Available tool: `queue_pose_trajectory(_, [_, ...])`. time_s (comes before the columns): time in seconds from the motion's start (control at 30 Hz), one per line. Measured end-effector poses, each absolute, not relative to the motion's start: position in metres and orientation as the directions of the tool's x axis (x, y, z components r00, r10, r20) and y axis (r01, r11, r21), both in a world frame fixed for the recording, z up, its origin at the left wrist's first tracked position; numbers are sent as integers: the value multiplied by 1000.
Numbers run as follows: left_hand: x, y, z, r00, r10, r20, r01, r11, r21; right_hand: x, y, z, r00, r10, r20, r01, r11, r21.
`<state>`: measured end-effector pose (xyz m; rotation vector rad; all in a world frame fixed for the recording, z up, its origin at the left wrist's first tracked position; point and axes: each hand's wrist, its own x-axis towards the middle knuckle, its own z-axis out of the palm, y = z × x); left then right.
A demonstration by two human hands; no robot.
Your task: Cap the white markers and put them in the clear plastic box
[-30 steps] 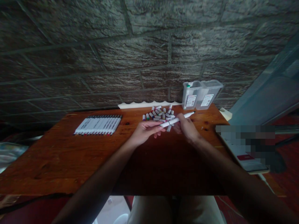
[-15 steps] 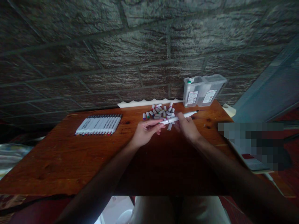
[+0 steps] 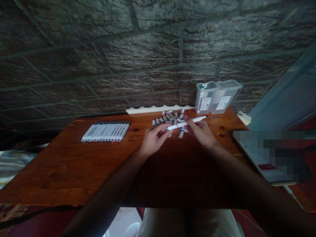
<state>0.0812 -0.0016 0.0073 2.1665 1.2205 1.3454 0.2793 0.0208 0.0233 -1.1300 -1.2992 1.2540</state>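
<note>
The left hand (image 3: 151, 140) and right hand (image 3: 202, 134) hold a white marker (image 3: 182, 124) near scattered caps (image 3: 175, 115).

**Probably a room in a home, with a desk against the wall**

The place looks domestic, though a small studio cannot be ruled out. A varnished wooden table (image 3: 74, 171) with visible knots stands along a stone-block-patterned wall (image 3: 153, 59). It carries personal art supplies: a neat row of white-barrelled markers (image 3: 106, 131), a scatter of marker caps (image 3: 170, 116) and a clear plastic case (image 3: 218, 95). A crumpled fabric-like bundle (image 3: 14, 164) at the left edge and red flooring (image 3: 247, 223) add to the homely look.
</note>
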Motion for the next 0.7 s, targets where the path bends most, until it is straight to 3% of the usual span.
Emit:
queue_pose_trajectory(0.3, [80, -3, 9, 208, 731, 650, 558, -635, 534, 280, 19, 28, -127, 992, 11, -31, 7, -999])
queue_pose_trajectory(0.7, [78, -1, 9, 183, 822, 540, 503, -550, 667, 282, 23, 24, -149, 988, 33, -140, 12, -990])
